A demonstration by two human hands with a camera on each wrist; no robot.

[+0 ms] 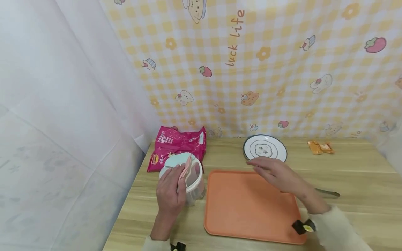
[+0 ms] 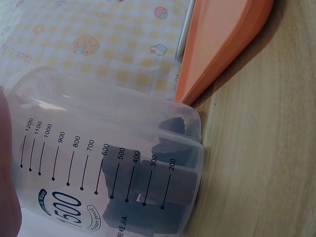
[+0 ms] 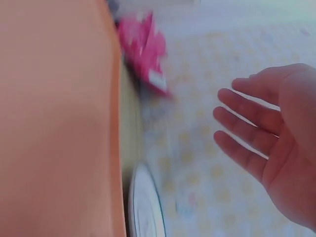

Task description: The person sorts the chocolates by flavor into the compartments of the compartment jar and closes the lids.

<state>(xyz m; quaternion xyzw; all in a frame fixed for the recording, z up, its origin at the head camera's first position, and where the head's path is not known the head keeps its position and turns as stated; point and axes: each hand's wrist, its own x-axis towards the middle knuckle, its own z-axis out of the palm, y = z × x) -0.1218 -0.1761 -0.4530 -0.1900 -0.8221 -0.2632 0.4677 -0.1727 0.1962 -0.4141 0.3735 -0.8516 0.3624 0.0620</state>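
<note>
A clear plastic storage canister (image 1: 195, 195) with a mint lid and a raised pink flap stands left of the orange tray (image 1: 251, 209). My left hand (image 1: 171, 191) holds it at the top, fingers over the lid beside the pink flap (image 1: 185, 169). Through its marked wall in the left wrist view, several dark pieces (image 2: 148, 182) show at the bottom. My right hand (image 1: 276, 172) hovers above the tray's far edge, fingers extended and holding nothing. It overlaps the near rim of a white plate (image 1: 251, 144) with a dark edge in the head view.
Behind the canister lies a magenta snack bag (image 1: 188, 139). Small orange packets (image 1: 320, 147) lie at the back right. A dark thin handle (image 1: 328, 192) sticks out past my right forearm. A checked cloth (image 1: 232, 87) hangs behind the wooden table (image 1: 361, 181).
</note>
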